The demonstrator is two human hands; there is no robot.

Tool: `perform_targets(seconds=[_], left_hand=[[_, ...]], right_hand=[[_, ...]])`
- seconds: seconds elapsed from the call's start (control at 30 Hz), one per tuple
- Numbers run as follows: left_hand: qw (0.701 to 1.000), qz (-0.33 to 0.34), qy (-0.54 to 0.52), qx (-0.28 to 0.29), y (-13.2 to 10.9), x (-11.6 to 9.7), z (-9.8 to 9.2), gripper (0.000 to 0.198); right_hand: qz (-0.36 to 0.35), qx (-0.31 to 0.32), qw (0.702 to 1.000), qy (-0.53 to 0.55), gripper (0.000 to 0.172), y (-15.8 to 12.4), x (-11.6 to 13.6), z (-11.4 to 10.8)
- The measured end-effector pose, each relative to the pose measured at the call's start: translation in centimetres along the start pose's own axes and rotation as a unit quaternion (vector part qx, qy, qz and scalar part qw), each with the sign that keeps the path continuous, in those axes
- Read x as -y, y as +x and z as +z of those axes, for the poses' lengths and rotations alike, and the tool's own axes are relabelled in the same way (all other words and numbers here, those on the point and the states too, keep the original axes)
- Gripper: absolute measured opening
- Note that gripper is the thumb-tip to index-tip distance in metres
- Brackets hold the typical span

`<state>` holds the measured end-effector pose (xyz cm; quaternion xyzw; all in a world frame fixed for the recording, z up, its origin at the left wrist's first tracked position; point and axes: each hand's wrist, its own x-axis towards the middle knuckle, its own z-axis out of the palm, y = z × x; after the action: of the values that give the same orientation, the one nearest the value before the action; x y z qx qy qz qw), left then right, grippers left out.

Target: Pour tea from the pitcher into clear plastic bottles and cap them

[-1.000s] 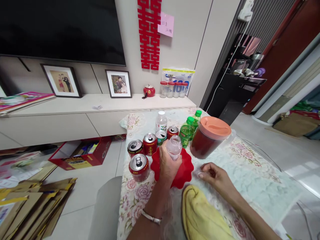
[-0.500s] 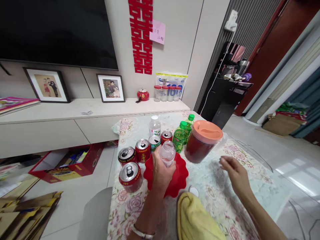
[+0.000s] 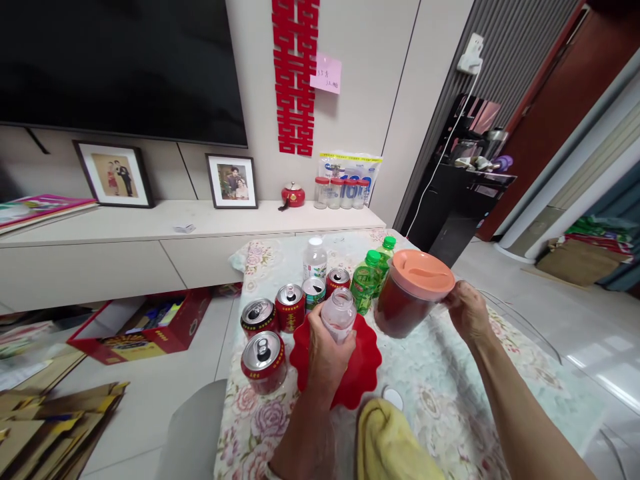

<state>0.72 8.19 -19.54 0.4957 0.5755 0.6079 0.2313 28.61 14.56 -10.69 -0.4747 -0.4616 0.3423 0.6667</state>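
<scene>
My left hand (image 3: 327, 350) is wrapped round a small clear uncapped bottle (image 3: 339, 313), holding it upright over a red scalloped plate (image 3: 367, 363). My right hand (image 3: 466, 311) is closed on the handle side of a pitcher (image 3: 407, 300) with an orange lid and dark red liquid, which stands tilted slightly toward the bottle. A small white cap (image 3: 393, 398) lies on the floral tablecloth (image 3: 450, 393) near the plate. A yellow cloth (image 3: 393, 443) is bunched at the near edge.
Several red cans (image 3: 263, 360) stand left of the plate, with a clear bottle (image 3: 315, 259) and green bottles (image 3: 366, 288) behind. A low white cabinet (image 3: 150, 233) with photo frames runs along the wall. Cardboard (image 3: 50, 420) and a red box (image 3: 145, 327) lie on the floor.
My right hand left the white cap on the table, rose to the right and closed on the pitcher's handle. My left hand kept holding the clear bottle over the plate.
</scene>
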Motion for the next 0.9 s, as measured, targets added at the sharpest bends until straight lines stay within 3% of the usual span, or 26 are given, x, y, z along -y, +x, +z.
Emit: perform_targets(seconds=[0.27,0.47,0.7,0.9], left_hand=[[1.0,-0.011,-0.004,0.016,0.1,-0.3,-0.3,0.07],[1.0,0.0,0.014,-0.005,0.2,-1.0,-0.5,0.07],[0.999,0.026,0.022,0.005,0.2,-0.8,-0.4,0.074],[0.999,0.026,0.021,0.021,0.2,-0.9,-0.6,0.075]], right_hand=[[-0.015,-0.014,1.0,0.023,0.061,-1.7,0.2,0.5],[-0.011,-0.043,0.999,0.029,0.057,-3.6,1.4,-0.2],[0.014,-0.064,0.998,0.015,0.052,-5.0,4.1,-1.1],[0.04,-0.04,0.998,-0.011,0.044,-5.4,7.2,0.1]])
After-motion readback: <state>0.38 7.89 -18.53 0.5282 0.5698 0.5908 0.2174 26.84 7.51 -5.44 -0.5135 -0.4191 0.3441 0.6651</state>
